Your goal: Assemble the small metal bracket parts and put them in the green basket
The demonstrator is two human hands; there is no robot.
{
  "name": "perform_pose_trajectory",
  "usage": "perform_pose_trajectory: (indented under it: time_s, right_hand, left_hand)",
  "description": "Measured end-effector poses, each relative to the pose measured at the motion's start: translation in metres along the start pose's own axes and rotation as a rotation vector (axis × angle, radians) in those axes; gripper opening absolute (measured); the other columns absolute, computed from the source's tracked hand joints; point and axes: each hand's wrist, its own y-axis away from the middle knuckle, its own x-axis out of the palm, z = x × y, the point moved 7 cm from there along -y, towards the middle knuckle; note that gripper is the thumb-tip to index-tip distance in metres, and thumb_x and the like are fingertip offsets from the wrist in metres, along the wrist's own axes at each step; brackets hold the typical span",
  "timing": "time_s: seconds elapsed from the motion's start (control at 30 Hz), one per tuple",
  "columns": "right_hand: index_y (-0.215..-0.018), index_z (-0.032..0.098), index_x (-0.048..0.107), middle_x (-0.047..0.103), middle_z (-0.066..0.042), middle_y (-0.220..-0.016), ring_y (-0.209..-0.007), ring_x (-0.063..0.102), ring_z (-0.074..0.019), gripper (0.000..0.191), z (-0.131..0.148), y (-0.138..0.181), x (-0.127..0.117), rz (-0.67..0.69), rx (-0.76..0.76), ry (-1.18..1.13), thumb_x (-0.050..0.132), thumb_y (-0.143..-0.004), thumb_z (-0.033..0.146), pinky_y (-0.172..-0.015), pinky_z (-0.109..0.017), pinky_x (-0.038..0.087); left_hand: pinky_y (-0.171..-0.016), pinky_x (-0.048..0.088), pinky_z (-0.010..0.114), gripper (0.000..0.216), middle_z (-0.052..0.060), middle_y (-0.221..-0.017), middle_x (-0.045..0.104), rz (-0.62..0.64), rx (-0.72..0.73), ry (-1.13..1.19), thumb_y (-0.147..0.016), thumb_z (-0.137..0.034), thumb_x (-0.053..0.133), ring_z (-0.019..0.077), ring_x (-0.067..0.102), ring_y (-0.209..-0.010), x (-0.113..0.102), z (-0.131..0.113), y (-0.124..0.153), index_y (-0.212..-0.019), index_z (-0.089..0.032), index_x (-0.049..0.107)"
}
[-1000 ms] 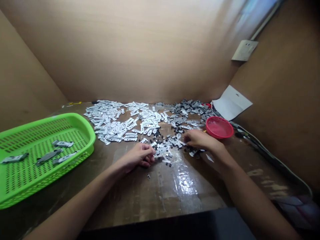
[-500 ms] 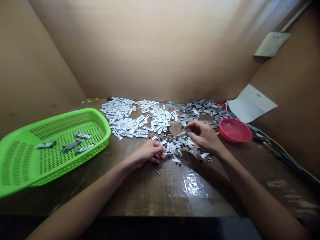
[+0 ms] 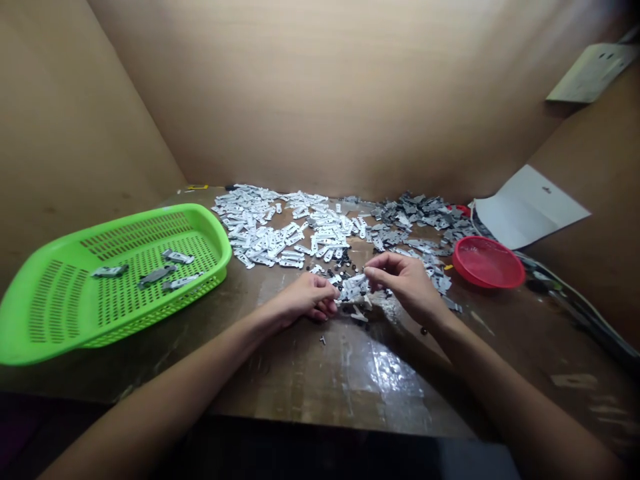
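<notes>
My left hand [image 3: 311, 297] is closed in a pinch at the left edge of a loose pile of small white and black parts [image 3: 354, 287]. Whatever its fingertips grip is too small to make out. My right hand [image 3: 406, 283] hovers at the pile's right side, thumb and forefinger pressed together; what lies between them cannot be made out. A tiny T-shaped metal pin [image 3: 323, 340] lies on the table in front of my left hand. Behind the hands spread many flat white pieces [image 3: 270, 243] with holes, and a heap of grey metal pieces [image 3: 417, 213] sits further right.
On the left stands a green perforated basket [image 3: 223, 257] holding several grey assembled pieces. A red bowl [image 3: 487, 263] is at the right, near a white card [image 3: 533, 207] leaning on the side wall. Cables [image 3: 565, 293] run along the right; a socket [image 3: 593, 73] hangs above.
The view has shifted, so the things sit further right. My right hand has come lower and closer to my left; the flat grey piece at its fingertips no longer shows clearly. My left hand stays pinched.
</notes>
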Motion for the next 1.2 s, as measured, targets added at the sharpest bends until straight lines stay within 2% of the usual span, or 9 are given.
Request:
perform_pose_trajectory:
  time_s: [0.13,0.5,0.57,0.7,0.77,0.9,1.03,1.2]
  right_hand:
    - [-0.078,0.014,0.063,0.061,-0.002,-0.064,-0.056,0.055,-0.0119,0.024,-0.007,0.001,0.009,0.038,0.034,0.012,0.066,-0.071,0.037,-0.054,-0.024,0.045]
    - [-0.080,0.013,0.067,0.065,-0.004,-0.068,-0.054,0.055,-0.0126,0.030,-0.024,0.004,0.016,-0.014,0.099,-0.004,0.066,-0.070,0.042,-0.052,-0.025,0.043]
    - [-0.082,0.015,0.069,0.067,-0.005,-0.072,-0.059,0.057,-0.0143,0.030,-0.023,0.003,0.013,-0.054,0.075,0.050,0.066,-0.070,0.042,-0.055,-0.026,0.043]
    - [-0.087,0.018,0.072,0.068,-0.006,-0.084,-0.077,0.060,-0.0190,0.027,-0.020,0.000,0.007,-0.100,-0.018,0.145,0.063,-0.073,0.039,-0.073,-0.031,0.044]
    - [-0.089,0.019,0.072,0.068,-0.006,-0.087,-0.082,0.060,-0.0199,0.027,-0.023,-0.002,0.005,-0.097,-0.007,0.129,0.064,-0.072,0.038,-0.076,-0.032,0.043]
    - [-0.092,0.017,0.071,0.068,-0.007,-0.088,-0.078,0.059,-0.0190,0.032,-0.030,-0.003,0.005,-0.078,0.058,0.047,0.065,-0.071,0.040,-0.069,-0.030,0.044]
    - [-0.091,0.017,0.070,0.067,-0.006,-0.082,-0.067,0.056,-0.0156,0.031,-0.025,0.000,0.007,-0.102,0.028,0.096,0.064,-0.073,0.040,-0.063,-0.028,0.043]
    - [-0.087,0.017,0.069,0.068,-0.005,-0.081,-0.071,0.058,-0.0156,0.025,-0.019,0.003,0.013,-0.090,0.039,0.075,0.064,-0.073,0.037,-0.064,-0.027,0.043]
  left_hand:
    - [-0.049,0.044,0.019,0.023,0.004,-0.065,0.063,0.002,-0.015,0.008,-0.068,-0.035,0.063,0.0079,0.054,-0.050,0.001,-0.001,0.001,-0.071,-0.013,0.057]
    - [-0.050,0.044,0.019,0.022,0.003,-0.066,0.062,-0.003,0.001,0.027,-0.069,-0.033,0.063,0.0063,0.053,-0.048,0.000,-0.001,0.000,-0.071,-0.012,0.058]
    - [-0.050,0.043,0.018,0.020,0.003,-0.066,0.062,-0.015,0.011,0.044,-0.069,-0.032,0.062,0.0057,0.052,-0.049,0.000,-0.001,0.000,-0.071,-0.012,0.058]
    - [-0.051,0.042,0.017,0.016,0.002,-0.065,0.060,-0.050,0.041,0.072,-0.070,-0.028,0.060,0.0054,0.052,-0.051,-0.003,-0.003,-0.001,-0.071,-0.012,0.057]
    - [-0.051,0.041,0.017,0.015,0.002,-0.065,0.061,-0.070,0.058,0.069,-0.071,-0.027,0.060,0.0060,0.053,-0.052,-0.004,-0.005,-0.001,-0.072,-0.013,0.057]
    - [-0.051,0.041,0.017,0.020,0.004,-0.066,0.062,-0.111,0.097,0.042,-0.072,-0.032,0.061,0.0075,0.055,-0.054,-0.007,-0.007,-0.001,-0.076,-0.012,0.058]
    - [-0.051,0.042,0.018,0.020,0.004,-0.067,0.062,-0.140,0.096,0.039,-0.071,-0.032,0.061,0.0081,0.056,-0.055,-0.009,-0.006,-0.002,-0.074,-0.012,0.058]
    - [-0.050,0.041,0.018,0.014,0.004,-0.066,0.063,-0.145,0.066,0.055,-0.070,-0.026,0.059,0.0065,0.053,-0.050,-0.010,-0.004,-0.002,-0.073,-0.012,0.059]
